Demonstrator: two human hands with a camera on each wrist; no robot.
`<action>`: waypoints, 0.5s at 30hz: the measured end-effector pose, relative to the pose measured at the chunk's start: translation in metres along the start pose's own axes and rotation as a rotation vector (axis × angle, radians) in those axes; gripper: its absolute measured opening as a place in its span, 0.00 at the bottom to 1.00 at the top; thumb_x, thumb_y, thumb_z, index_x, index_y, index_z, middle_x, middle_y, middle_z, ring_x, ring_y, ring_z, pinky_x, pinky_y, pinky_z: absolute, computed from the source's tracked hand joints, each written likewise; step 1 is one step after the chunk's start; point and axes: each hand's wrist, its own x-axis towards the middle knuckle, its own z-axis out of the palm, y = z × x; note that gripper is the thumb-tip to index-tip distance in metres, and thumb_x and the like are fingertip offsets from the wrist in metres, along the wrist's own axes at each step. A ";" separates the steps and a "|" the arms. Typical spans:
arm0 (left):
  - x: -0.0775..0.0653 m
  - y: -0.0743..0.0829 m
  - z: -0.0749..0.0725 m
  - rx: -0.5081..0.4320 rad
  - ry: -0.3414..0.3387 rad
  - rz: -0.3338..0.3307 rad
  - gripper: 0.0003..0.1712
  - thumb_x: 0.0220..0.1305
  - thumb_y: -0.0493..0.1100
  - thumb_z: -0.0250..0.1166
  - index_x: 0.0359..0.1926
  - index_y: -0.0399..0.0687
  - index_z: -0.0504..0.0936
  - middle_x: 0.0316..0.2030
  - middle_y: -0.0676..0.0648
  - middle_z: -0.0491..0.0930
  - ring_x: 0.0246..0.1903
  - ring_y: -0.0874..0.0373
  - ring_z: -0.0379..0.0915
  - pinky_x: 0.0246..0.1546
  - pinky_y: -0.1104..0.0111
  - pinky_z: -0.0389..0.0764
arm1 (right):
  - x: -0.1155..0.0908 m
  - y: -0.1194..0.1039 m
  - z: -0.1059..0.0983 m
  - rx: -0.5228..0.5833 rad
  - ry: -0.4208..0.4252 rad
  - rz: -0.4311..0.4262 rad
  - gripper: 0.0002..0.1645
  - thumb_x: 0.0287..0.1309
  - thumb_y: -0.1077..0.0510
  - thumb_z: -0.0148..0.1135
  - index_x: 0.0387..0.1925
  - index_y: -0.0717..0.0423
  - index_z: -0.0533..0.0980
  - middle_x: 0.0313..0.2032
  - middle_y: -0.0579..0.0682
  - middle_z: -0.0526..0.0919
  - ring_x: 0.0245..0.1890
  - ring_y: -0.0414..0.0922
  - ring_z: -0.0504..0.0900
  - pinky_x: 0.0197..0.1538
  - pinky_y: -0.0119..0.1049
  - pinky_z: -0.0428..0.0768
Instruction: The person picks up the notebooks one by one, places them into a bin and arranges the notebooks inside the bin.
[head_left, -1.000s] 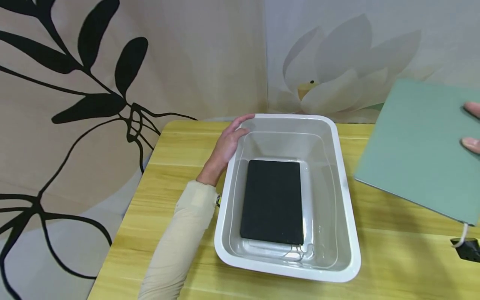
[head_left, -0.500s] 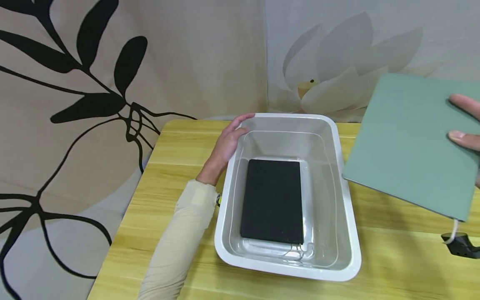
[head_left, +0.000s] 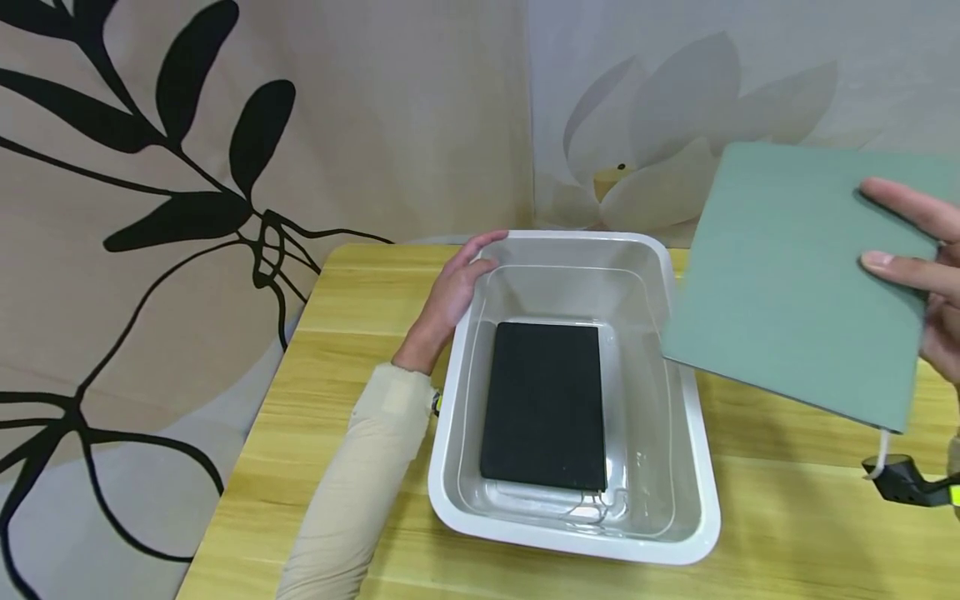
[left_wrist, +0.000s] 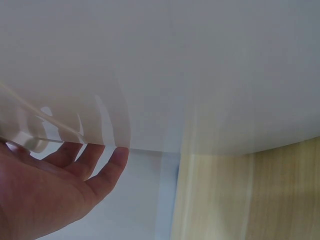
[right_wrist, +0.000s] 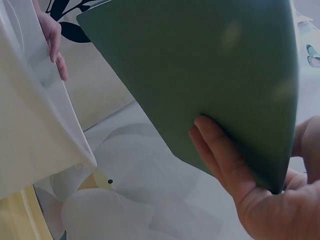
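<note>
A green notebook [head_left: 802, 283] hangs in the air at the right in the head view, its left corner over the basin's right rim. My right hand [head_left: 937, 275] grips it from the right edge, thumb and fingers on opposite faces; the right wrist view shows fingers [right_wrist: 222, 155] against its underside. The white plastic basin [head_left: 693, 467] stands on the table. My left hand [head_left: 450, 292] holds its far left corner by the rim, fingertips [left_wrist: 119, 156] touching the basin's outer side in the left wrist view. Flat inside the basin lies a black notebook or book [head_left: 543, 404].
The wooden table [head_left: 315, 450] extends on both sides of the basin. Behind it, a patterned curtain [head_left: 420, 125] hangs close to the far edge. A small black wrist-worn device [head_left: 903, 482] sits below the green notebook.
My right hand has come further into view from the right, carrying the green notebook leftward to the basin's right rim. The left hand, basin and black notebook have stayed put.
</note>
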 end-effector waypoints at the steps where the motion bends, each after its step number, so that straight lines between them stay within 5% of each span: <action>1: 0.002 -0.003 -0.001 -0.002 0.002 0.001 0.24 0.69 0.42 0.45 0.65 0.57 0.66 0.61 0.46 0.66 0.57 0.38 0.65 0.53 0.45 0.70 | 0.002 0.000 0.003 0.013 -0.019 -0.028 0.36 0.65 0.76 0.38 0.71 0.51 0.53 0.72 0.44 0.42 0.60 0.40 0.68 0.37 0.35 0.82; 7: 0.010 -0.017 -0.004 0.008 0.019 0.017 0.22 0.69 0.45 0.46 0.61 0.65 0.70 0.59 0.52 0.68 0.55 0.42 0.67 0.52 0.45 0.70 | 0.010 0.000 0.018 0.046 -0.099 -0.147 0.35 0.62 0.80 0.35 0.69 0.62 0.53 0.69 0.53 0.47 0.53 0.41 0.77 0.35 0.37 0.81; 15: 0.011 -0.019 -0.005 0.032 0.026 0.028 0.22 0.69 0.45 0.46 0.61 0.67 0.70 0.59 0.54 0.67 0.55 0.43 0.66 0.52 0.46 0.71 | 0.011 -0.005 0.033 0.063 -0.117 -0.134 0.34 0.63 0.78 0.36 0.70 0.60 0.53 0.66 0.53 0.56 0.47 0.45 0.82 0.33 0.38 0.80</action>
